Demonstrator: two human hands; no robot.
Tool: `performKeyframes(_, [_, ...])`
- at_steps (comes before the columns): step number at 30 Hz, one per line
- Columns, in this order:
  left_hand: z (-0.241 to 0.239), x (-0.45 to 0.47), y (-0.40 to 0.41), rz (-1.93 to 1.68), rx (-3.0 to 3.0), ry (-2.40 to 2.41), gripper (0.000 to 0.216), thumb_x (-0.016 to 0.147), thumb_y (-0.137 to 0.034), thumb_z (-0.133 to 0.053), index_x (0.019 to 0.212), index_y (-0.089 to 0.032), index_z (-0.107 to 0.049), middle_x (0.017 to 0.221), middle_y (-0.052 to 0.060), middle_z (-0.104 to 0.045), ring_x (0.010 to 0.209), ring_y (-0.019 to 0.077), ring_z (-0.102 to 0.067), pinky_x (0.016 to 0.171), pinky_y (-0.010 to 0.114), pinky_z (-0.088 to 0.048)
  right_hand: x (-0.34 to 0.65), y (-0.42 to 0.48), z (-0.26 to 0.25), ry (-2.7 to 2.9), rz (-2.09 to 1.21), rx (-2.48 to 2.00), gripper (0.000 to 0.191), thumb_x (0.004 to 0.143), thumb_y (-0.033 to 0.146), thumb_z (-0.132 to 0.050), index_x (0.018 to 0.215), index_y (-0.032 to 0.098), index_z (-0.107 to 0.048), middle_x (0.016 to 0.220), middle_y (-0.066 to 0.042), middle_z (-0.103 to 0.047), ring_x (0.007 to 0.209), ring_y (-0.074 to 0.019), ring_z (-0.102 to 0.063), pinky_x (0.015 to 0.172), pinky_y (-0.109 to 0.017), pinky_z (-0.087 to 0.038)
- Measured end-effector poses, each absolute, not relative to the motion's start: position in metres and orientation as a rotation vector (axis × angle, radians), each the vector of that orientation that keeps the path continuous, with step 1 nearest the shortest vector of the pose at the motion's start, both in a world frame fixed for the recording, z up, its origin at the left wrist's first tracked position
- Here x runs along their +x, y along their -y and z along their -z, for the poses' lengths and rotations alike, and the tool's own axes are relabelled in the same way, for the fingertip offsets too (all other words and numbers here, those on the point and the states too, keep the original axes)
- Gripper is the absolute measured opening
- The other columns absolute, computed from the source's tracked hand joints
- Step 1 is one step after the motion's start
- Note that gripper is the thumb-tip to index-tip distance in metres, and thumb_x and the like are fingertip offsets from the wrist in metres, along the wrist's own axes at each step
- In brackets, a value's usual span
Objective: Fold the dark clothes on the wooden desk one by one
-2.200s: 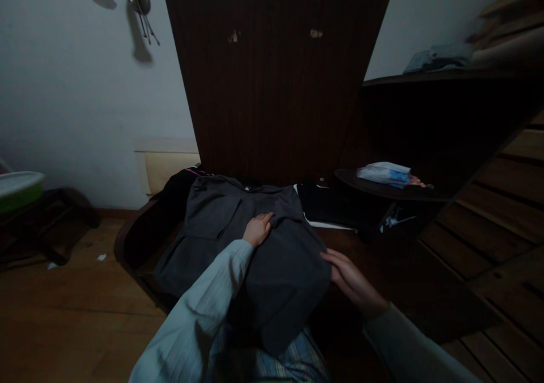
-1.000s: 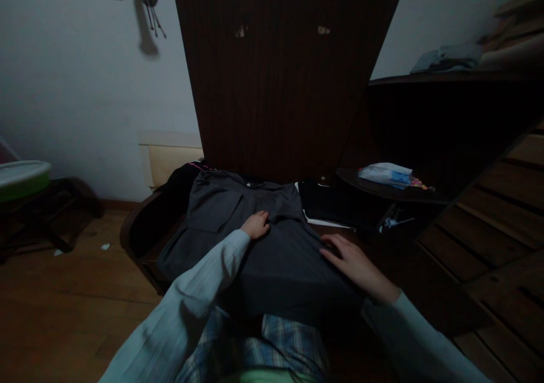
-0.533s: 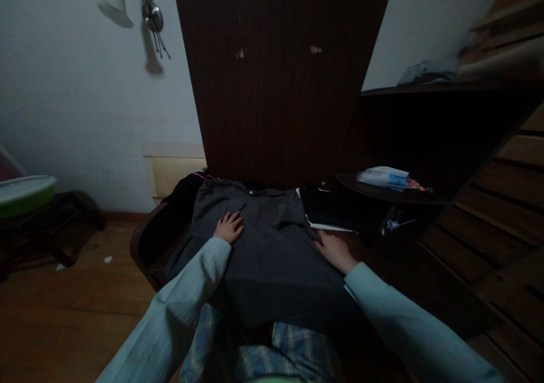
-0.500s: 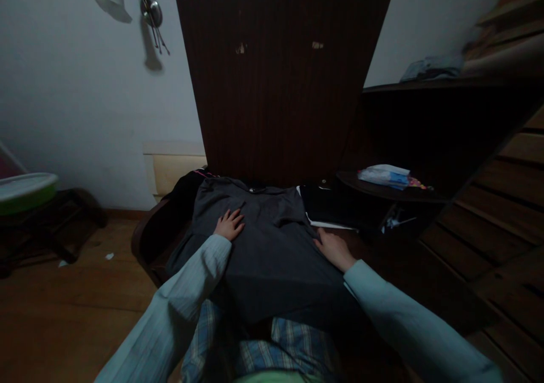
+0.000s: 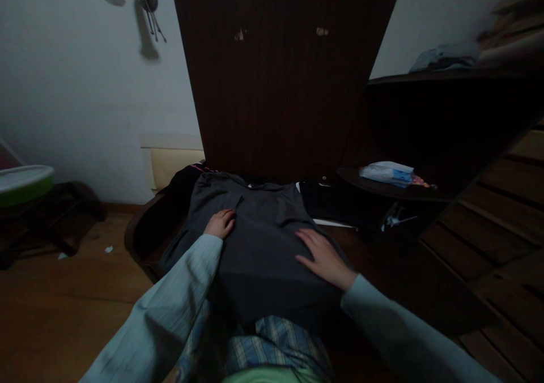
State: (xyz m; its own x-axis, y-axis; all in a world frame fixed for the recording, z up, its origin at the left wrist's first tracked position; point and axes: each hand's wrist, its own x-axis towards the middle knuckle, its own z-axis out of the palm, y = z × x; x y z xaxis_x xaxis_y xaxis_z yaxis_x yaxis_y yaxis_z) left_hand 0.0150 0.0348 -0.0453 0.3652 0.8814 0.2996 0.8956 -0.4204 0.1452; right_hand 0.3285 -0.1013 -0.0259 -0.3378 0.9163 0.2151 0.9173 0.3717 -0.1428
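One dark grey cloth garment (image 5: 266, 252) lies spread beneath the left grip (image 5: 220, 223), a bare hand resting with fingers extended, and the right grip (image 5: 325, 256), its thumb apart; neither clasps fabric. Beyond and right of the right grip, a blue-and-white plastic packet (image 5: 387, 174) sits on a dark brown rounded shelf (image 5: 351, 177).

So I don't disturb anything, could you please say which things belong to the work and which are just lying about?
In use:
grey garment, beneath the left hand and right hand

Apparently just lying about:
blue and white packet
green container
white scrap
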Motion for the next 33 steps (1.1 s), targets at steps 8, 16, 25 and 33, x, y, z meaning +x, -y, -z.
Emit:
performKeyframes(8, [0.053, 0.008, -0.042, 0.597, -2.622, 1.672, 0.038, 0.078, -0.031, -0.04, 0.109, -0.017, -0.055, 0.122, 0.009, -0.051, 0.113, 0.0209, -0.046, 0.097, 0.035, -0.036, 0.296, 0.117, 0.049, 2.519, -0.234, -1.532, 0.058, 0.084, 0.052, -0.028, 0.134, 0.023, -0.026, 0.143, -0.006, -0.019, 0.131, -0.0224, -0.012, 0.104, -0.044, -0.014])
performKeyframes(16, [0.054, 0.005, -0.045, 0.683, -2.647, 1.707, 0.037, 0.067, -0.015, -0.042, 0.1, -0.018, -0.058, 0.119, 0.006, -0.054, 0.11, 0.0187, -0.048, 0.096, 0.033, -0.037, 0.296, 0.12, 0.048, 2.567, -0.286, -1.492, 0.074, 0.075, 0.062, -0.038, 0.136, 0.024, -0.021, 0.144, -0.003, -0.017, 0.131, -0.0243, -0.008, 0.105, -0.045, -0.009])
performKeyframes(25, [0.049, 0.009, -0.041, 0.747, -2.599, 1.824, 0.026, 0.062, -0.013, -0.043, 0.085, -0.017, -0.056, 0.114, 0.007, -0.057, 0.104, 0.0187, -0.053, 0.091, 0.03, -0.041, 0.292, 0.124, 0.045, 2.567, -0.324, -1.469, 0.074, 0.075, 0.058, -0.043, 0.136, 0.023, -0.022, 0.143, -0.003, -0.019, 0.131, -0.0246, -0.01, 0.105, -0.046, -0.009])
performKeyframes(33, [0.048, 0.009, -0.039, 0.684, -2.614, 1.767, 0.032, 0.065, -0.015, -0.042, 0.094, -0.016, -0.056, 0.114, 0.008, -0.057, 0.106, 0.0191, -0.051, 0.092, 0.031, -0.04, 0.293, 0.137, 0.038, 2.59, -0.509, -1.482, 0.08, 0.069, 0.047, -0.056, 0.135, 0.017, -0.023, 0.144, -0.008, -0.014, 0.132, -0.0251, -0.006, 0.106, -0.046, -0.005])
